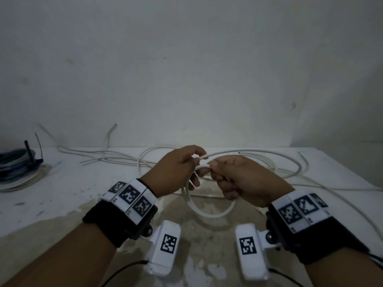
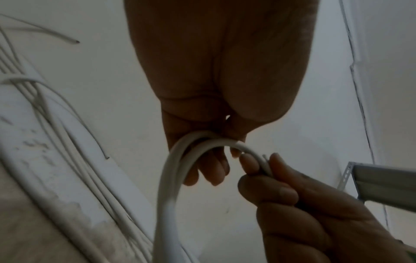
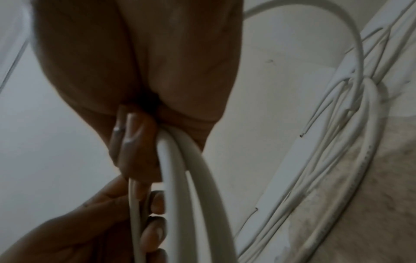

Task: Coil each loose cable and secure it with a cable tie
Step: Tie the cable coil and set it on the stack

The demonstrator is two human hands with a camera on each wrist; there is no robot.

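A thick white cable (image 1: 209, 214) hangs in a loop between my hands above the table. My left hand (image 1: 184, 166) grips the loop's top (image 2: 180, 160) with curled fingers. My right hand (image 1: 228, 175) pinches the cable's end (image 2: 265, 167) between thumb and forefinger, close against the left hand. In the right wrist view two turns of the cable (image 3: 198, 178) run down from my right palm. The rest of the white cable (image 1: 269, 162) trails in wide loose rings on the table behind the hands. No cable tie shows.
The worn white table (image 1: 72, 195) meets a plain wall behind. Thin white wires (image 1: 99, 158) lie tangled at the back left. A bundle of blue and white cables (image 1: 18, 168) with a black tie sits at the far left edge.
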